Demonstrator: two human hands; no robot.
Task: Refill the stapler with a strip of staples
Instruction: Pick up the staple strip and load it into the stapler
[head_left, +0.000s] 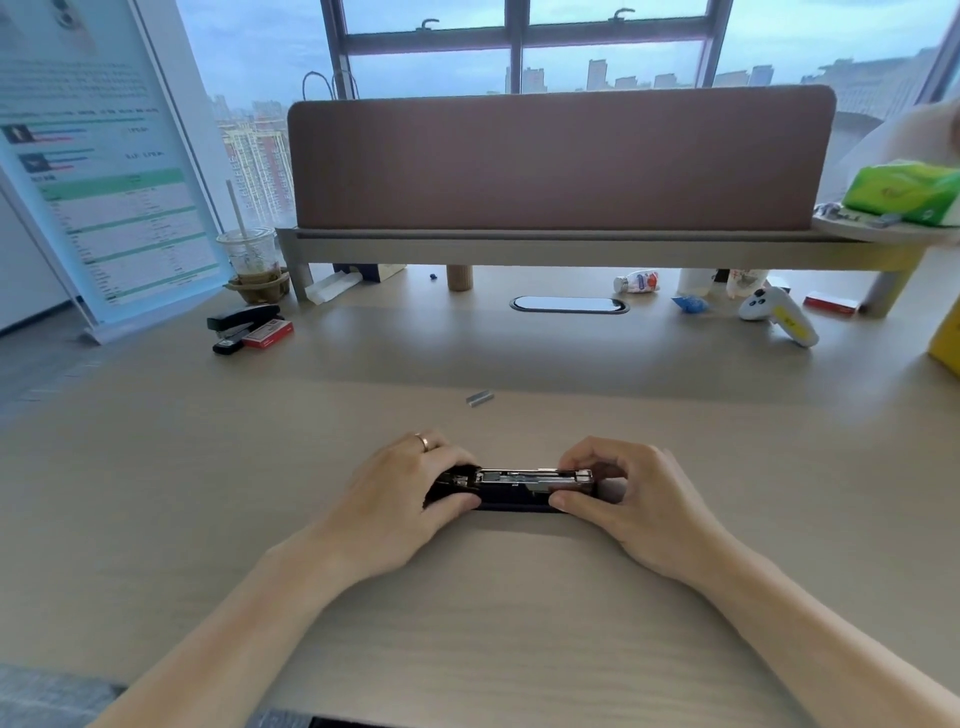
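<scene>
A dark stapler (524, 486) lies sideways on the wooden desk (467, 597), its shiny metal staple channel facing up between my hands. My left hand (400, 499) grips its left end, a ring on one finger. My right hand (639, 499) pinches its right end, thumb in front and fingers behind. A short strip of staples (479, 398) lies loose on the desk, well beyond the stapler. Whether staples sit in the channel I cannot tell.
A second black stapler (241, 319) and a red staple box (268, 334) lie at far left, next to a drink cup (249, 260). A brown partition on a shelf (561, 161) spans the back. A white controller (776, 312), a small bottle (638, 282) and another red box (831, 303) lie far right.
</scene>
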